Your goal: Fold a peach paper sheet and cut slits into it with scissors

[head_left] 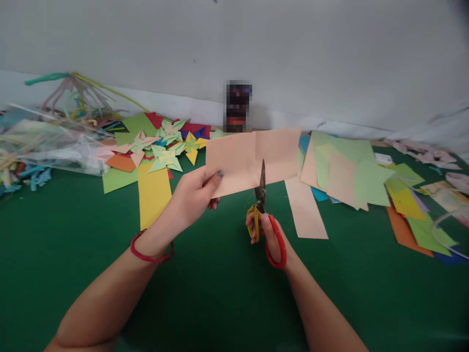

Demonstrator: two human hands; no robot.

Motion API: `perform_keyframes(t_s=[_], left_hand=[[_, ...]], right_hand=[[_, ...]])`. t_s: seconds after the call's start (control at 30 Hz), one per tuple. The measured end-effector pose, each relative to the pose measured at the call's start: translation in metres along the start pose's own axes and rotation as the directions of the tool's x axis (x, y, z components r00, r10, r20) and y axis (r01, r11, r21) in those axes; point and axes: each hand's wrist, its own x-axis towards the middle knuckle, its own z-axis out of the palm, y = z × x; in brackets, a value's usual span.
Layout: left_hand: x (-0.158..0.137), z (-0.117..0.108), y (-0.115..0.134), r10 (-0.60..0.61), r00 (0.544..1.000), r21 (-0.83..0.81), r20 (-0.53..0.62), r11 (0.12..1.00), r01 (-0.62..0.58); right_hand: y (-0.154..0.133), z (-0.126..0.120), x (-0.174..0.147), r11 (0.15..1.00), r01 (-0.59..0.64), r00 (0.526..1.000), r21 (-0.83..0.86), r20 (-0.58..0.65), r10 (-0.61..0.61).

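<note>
Over the green table, our left hand pinches a creased peach sheet firmly at its left end. Just right of that grip, our right hand holds scissors by the handles, a blade crossing the sheet's lower edge near the crease. Beyond the left grip: folded paper stars. Right of the scissors grip: a loose peach strip.
</note>
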Motion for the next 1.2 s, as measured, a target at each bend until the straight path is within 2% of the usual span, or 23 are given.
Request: perform_keyframes(t_s=[0.63,1.2], left_hand=[[-0.0011,-0.0013,0.0037,-0.039,0.999,0.028,0.023,0.999,0.039],[0.0,-0.0033,0.0031,-0.04,0.999,0.032,0.033,0.999,0.039]], right_hand=[[-0.0015,0.0003,-0.0021,0.998,-0.056,0.998,-0.007,-0.018,0.056],[-0.0024,-0.0006,-0.0057,0.991,-0.09,0.993,-0.098,-0.091,0.081]])
